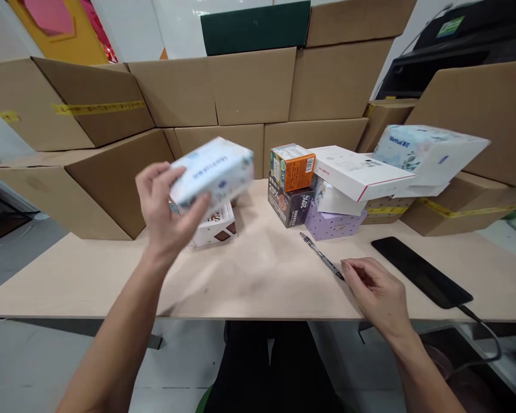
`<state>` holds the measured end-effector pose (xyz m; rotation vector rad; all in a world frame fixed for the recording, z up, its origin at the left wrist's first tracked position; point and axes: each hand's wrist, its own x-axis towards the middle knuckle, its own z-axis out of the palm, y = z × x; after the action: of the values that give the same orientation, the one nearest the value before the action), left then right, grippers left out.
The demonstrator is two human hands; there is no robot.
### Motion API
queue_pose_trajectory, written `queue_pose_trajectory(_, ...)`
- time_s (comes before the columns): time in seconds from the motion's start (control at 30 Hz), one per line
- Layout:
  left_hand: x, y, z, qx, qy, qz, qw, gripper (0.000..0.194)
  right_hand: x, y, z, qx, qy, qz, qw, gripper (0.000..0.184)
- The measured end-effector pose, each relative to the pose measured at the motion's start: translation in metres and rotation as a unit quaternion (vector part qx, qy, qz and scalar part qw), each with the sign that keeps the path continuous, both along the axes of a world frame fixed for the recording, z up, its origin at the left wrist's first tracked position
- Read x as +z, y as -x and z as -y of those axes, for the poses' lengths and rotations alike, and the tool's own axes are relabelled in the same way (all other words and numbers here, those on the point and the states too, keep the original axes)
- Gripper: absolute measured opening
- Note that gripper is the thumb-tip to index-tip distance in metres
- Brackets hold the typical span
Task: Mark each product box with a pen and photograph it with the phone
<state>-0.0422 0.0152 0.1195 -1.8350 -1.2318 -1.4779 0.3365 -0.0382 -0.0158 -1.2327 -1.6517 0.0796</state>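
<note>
Taking the middle of the table [249, 281] as our clock centre, we grip a blue-and-white pack [217, 166] in our left hand [160, 195], thumb and fingers around its left end, raised at eleven o'clock and partly hiding a white box [215, 230]. Our right hand [377, 293], at four, is loosely curled beside the pen [321, 256]; we cannot tell whether they touch. The black phone [421, 272] lies at three, an orange box [298, 174] at one.
</note>
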Motion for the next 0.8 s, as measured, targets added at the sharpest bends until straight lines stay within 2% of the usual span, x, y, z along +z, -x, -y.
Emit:
queue_pose_trajectory(0.1, 0.023, 0.018, -0.047, 0.047, 0.057, 0.076, 0.994, 0.046, -0.003, -0.001, 0.000, 0.018, 0.007, 0.011, 1.000, 0.010)
queue_pose_trajectory(0.17, 0.028, 0.025, -0.074, 0.076, 0.107, 0.114, 0.985, 0.058, -0.004, -0.001, -0.001, 0.023, 0.014, 0.013, 1.000, 0.011)
queue_pose_trajectory(0.23, 0.029, 0.029, -0.092, 0.105, 0.168, 0.125, 0.972, 0.072, -0.004, -0.002, -0.002, 0.024, 0.019, 0.011, 0.999, 0.010)
queue_pose_trajectory(0.33, 0.029, 0.025, -0.095, 0.128, 0.215, 0.114, 0.961, 0.085, -0.004, -0.001, -0.002, 0.028, 0.028, 0.011, 0.999, 0.010)
queue_pose_trajectory(0.4, 0.030, 0.014, -0.087, 0.136, 0.193, 0.089, 0.968, 0.088, -0.003, -0.001, -0.002, 0.034, 0.037, 0.014, 0.999, 0.011)
queue_pose_trajectory(0.47, 0.031, -0.005, -0.078, 0.126, 0.138, 0.039, 0.982, 0.082, -0.002, 0.000, -0.001, 0.037, 0.041, 0.016, 0.998, 0.012)
queue_pose_trajectory(0.57, 0.028, -0.047, -0.077, -0.013, 0.151, -0.026, 0.988, 0.065, -0.002, 0.000, 0.000, 0.034, 0.042, 0.013, 0.998, 0.012)
queue_pose_trajectory(0.6, 0.025, -0.062, -0.081, -0.071, 0.185, -0.040, 0.979, 0.069, -0.002, 0.000, 0.000, 0.032, 0.044, 0.010, 0.998, 0.013)
queue_pose_trajectory(0.67, 0.018, -0.089, -0.098, -0.167, 0.252, -0.038, 0.952, 0.088, -0.002, 0.000, 0.001, 0.029, 0.051, 0.003, 0.998, 0.014)
queue_pose_trajectory(0.73, 0.010, -0.111, -0.122, -0.224, 0.304, 0.009, 0.926, 0.107, -0.003, 0.000, 0.001, 0.026, 0.061, -0.010, 0.998, 0.016)
queue_pose_trajectory(0.8, 0.003, -0.128, -0.147, -0.277, 0.320, 0.060, 0.904, 0.118, -0.004, -0.001, 0.001, 0.017, 0.072, -0.027, 0.997, 0.017)
